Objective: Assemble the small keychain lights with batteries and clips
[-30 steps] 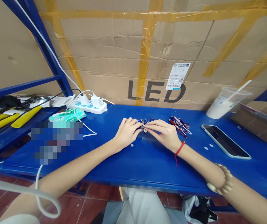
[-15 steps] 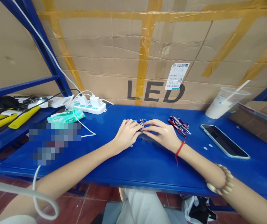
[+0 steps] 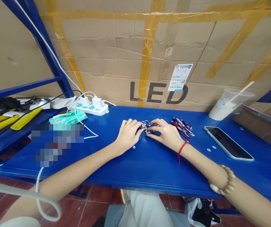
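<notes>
My left hand (image 3: 128, 134) rests low over the blue table, fingers curled and pinched together at the tips. What it holds is mostly hidden behind the fingers; only a small dark, shiny end shows. Facing it, my right hand (image 3: 165, 131) has its thumb and forefinger closed around a tiny silvery piece too small to name. Between and behind the fingertips lie small metal and blue pieces with rings (image 3: 145, 123). Just right of my right hand is a bunch of slim purple and red metallic sticks with clips (image 3: 182, 126).
A phone (image 3: 228, 143) and a plastic cup with a straw (image 3: 222, 105) stand to the right, beside a cardboard box (image 3: 263, 126). On the left are a power strip (image 3: 92, 108), a green packet (image 3: 69, 117) and loose white cables. Taped cardboard (image 3: 116, 56) backs the table.
The hands have parted slightly at the fingertips, uncovering more of the small metal pieces between them. My left fingers have drawn back a little; the other objects stay put.
</notes>
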{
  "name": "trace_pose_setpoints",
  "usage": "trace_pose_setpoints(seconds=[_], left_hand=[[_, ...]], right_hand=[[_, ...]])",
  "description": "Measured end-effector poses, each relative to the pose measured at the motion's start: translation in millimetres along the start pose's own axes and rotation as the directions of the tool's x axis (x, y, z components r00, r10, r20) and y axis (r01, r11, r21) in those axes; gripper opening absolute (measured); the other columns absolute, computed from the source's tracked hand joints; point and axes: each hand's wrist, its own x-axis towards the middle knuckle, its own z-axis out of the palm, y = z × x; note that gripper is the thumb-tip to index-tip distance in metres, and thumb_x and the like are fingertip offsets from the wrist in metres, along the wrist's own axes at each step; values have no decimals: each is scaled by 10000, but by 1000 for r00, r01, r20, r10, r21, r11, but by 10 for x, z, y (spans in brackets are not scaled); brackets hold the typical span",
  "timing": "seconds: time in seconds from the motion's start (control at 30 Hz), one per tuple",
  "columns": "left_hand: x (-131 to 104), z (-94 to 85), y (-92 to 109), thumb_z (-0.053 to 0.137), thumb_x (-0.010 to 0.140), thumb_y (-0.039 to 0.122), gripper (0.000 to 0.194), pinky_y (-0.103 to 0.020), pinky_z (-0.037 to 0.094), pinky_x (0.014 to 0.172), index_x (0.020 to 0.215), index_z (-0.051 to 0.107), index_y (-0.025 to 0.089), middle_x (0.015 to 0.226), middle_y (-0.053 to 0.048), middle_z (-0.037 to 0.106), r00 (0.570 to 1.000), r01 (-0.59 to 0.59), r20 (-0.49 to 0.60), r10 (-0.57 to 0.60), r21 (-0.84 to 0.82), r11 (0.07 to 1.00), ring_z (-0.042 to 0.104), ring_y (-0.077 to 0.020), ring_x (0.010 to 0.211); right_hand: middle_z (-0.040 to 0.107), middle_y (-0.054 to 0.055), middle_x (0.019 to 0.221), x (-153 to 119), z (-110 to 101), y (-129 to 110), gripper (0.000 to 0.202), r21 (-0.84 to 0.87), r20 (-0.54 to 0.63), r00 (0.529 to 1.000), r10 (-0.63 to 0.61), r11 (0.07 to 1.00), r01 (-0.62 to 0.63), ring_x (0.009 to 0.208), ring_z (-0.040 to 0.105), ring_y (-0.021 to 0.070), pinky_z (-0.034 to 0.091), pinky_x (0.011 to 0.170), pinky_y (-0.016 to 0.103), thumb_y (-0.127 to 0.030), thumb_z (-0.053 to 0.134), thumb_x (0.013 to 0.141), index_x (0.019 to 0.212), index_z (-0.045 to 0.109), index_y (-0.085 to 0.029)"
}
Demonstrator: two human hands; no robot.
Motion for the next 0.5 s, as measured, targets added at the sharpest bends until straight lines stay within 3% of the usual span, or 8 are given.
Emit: trace_pose_setpoints(seconds=[0.17, 0.5], left_hand=[[-3, -14, 13, 392, 912, 302, 224, -329, 313, 756, 931, 583, 188, 920, -23, 641, 1000, -14, -4, 14, -32, 999, 506, -169, 850], [-4, -41, 45, 412, 909, 255, 189, -304, 320, 764, 967, 585, 203, 964, -14, 633, 999, -54, -8, 54, -104, 993, 509, -155, 872]], right_hand=[[613, 57, 1040, -1, 25, 24, 197, -18, 87, 996, -21, 1000, 22, 897, 548, 193, 473, 710, 310, -370, 566, 823, 863, 720, -253], [617, 63, 1043, 4, 29, 28, 170, 9, 89, 994, -71, 997, 70, 939, 538, 200, 469, 752, 326, -309, 556, 837, 848, 705, -229]])
